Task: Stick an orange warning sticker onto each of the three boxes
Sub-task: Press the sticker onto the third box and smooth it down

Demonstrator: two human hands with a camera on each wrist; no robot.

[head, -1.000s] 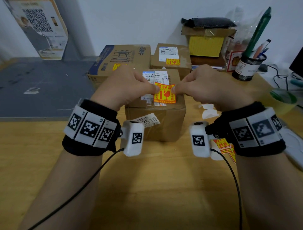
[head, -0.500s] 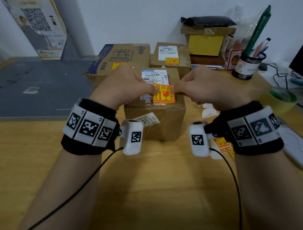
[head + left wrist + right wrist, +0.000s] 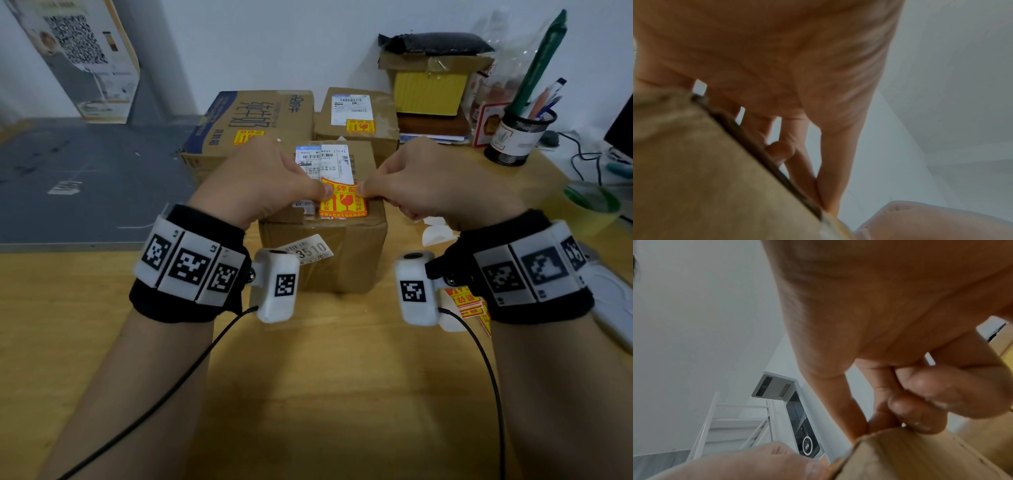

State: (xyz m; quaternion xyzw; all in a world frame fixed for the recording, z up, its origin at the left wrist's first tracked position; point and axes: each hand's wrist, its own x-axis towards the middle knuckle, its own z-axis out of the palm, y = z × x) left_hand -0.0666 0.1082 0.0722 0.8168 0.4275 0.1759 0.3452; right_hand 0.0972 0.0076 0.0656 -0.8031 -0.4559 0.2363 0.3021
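Three cardboard boxes stand on the wooden table. The large left back box (image 3: 260, 113) carries an orange sticker (image 3: 247, 137), and so does the right back box (image 3: 356, 113), below its label (image 3: 360, 125). On top of the small front box (image 3: 325, 263) lies another orange warning sticker (image 3: 342, 204), its lower edge at the box's front rim. My left hand (image 3: 323, 190) pinches its upper left corner, my right hand (image 3: 363, 188) its upper right corner. In the wrist views the box (image 3: 705, 170) (image 3: 920, 456) sits just under curled fingers (image 3: 781, 151) (image 3: 916, 410).
A sheet of spare orange stickers (image 3: 469, 305) lies under my right wrist. White backing scraps (image 3: 435, 233) lie right of the front box. A mesh pen cup (image 3: 517, 137), a green tape roll (image 3: 592, 202) and a yellow box stack (image 3: 428, 89) fill the back right.
Both hands have brought the sticker down and slightly nearer, from hanging above the front box to lying against its top.
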